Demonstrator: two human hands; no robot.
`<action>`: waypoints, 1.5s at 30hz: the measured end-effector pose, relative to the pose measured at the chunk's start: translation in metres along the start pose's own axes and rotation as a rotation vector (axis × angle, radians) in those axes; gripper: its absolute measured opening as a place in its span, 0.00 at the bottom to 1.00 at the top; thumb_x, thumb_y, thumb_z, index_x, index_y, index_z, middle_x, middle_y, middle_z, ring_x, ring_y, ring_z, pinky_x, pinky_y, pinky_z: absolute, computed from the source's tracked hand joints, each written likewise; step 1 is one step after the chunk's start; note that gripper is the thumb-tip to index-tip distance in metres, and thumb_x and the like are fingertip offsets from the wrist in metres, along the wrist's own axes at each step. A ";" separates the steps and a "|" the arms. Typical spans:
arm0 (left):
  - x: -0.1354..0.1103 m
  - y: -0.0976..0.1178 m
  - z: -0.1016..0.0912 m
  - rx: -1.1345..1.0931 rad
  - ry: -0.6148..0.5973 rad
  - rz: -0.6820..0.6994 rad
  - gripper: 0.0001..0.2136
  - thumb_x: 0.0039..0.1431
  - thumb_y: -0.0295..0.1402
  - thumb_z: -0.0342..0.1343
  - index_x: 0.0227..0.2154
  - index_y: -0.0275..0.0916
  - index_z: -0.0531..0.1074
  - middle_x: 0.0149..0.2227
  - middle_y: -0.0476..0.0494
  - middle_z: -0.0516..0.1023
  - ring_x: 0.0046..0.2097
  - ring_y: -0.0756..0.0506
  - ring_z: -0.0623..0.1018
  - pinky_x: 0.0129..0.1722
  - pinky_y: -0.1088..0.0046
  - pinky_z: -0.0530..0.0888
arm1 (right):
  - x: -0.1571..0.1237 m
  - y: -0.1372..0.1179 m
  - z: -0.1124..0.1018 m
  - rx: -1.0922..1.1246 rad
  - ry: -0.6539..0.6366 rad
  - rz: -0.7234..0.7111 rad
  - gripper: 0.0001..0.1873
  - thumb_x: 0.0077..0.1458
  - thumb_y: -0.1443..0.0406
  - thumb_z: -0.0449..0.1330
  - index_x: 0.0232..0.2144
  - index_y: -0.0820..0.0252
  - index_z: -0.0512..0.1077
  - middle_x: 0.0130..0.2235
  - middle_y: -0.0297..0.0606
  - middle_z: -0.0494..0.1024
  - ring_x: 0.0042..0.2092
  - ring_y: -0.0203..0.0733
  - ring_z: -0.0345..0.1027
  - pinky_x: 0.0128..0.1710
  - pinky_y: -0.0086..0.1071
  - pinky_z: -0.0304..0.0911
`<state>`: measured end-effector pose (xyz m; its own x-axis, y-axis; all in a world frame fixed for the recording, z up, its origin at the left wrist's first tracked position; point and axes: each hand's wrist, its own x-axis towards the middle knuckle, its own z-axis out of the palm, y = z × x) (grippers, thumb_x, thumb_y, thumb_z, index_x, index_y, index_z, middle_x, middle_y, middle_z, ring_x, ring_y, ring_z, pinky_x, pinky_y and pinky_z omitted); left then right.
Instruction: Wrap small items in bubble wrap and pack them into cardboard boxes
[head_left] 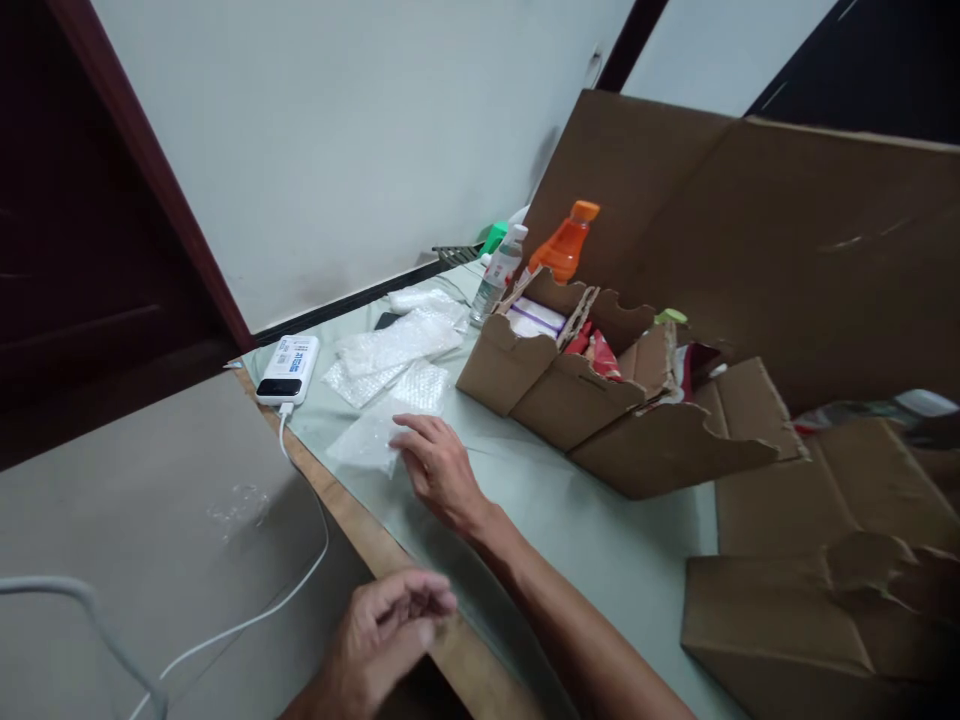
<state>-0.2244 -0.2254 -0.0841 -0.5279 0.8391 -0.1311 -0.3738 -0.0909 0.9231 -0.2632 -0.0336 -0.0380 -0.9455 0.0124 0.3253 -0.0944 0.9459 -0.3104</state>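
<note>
My right hand (439,465) reaches across the pale green table top (600,560) with its fingers stretched out flat. Its fingertips rest on the edge of a small clear bubble-wrap sheet (364,440). More bubble-wrap pieces (394,350) lie just beyond it. My left hand (390,630) hovers low over the table's wooden front edge (352,520), fingers curled in against the thumb. Whether anything is between them I cannot make out.
A white power bank (289,368) with a white cable (300,580) lies at the table's corner. A torn open cardboard box (570,390) holds packets. Behind it stand an orange-capped bottle (566,245) and a clear bottle (496,275). Flattened cardboard (810,600) lies at right, and a large sheet (787,230) leans behind.
</note>
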 end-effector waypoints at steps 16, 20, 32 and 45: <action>0.021 -0.007 0.092 -0.632 -0.078 -0.670 0.36 0.46 0.19 0.60 0.62 0.36 0.66 0.43 0.38 0.83 0.46 0.35 0.83 0.53 0.57 0.74 | -0.303 -0.086 -0.040 0.387 0.464 0.496 0.31 0.65 0.72 0.53 0.67 0.49 0.58 0.71 0.47 0.60 0.69 0.52 0.59 0.59 0.45 0.70; 0.024 -0.002 0.122 -0.517 -0.120 -0.680 0.37 0.44 0.18 0.59 0.62 0.39 0.65 0.44 0.40 0.83 0.43 0.37 0.84 0.50 0.59 0.77 | -0.322 -0.091 -0.028 -0.094 0.555 0.370 0.40 0.58 0.78 0.53 0.70 0.55 0.54 0.75 0.43 0.45 0.72 0.55 0.49 0.65 0.51 0.61; 0.055 0.005 0.133 -0.333 -0.129 -0.550 0.20 0.54 0.30 0.60 0.51 0.38 0.69 0.47 0.38 0.81 0.50 0.38 0.81 0.50 0.59 0.77 | -0.320 -0.076 -0.039 0.108 0.712 0.605 0.12 0.63 0.74 0.56 0.45 0.54 0.72 0.57 0.44 0.75 0.59 0.47 0.68 0.55 0.45 0.70; 0.044 0.007 0.109 0.054 -0.027 -0.306 0.44 0.48 0.38 0.69 0.66 0.39 0.55 0.52 0.31 0.75 0.56 0.32 0.76 0.52 0.52 0.75 | -0.366 -0.062 -0.091 0.198 0.552 0.677 0.14 0.63 0.72 0.52 0.33 0.55 0.76 0.60 0.45 0.75 0.54 0.45 0.75 0.50 0.38 0.73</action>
<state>-0.1673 -0.1307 -0.0436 -0.3761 0.8374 -0.3966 -0.4710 0.1957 0.8601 0.1171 -0.0671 -0.0570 -0.5381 0.7503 0.3841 0.3292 0.6066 -0.7237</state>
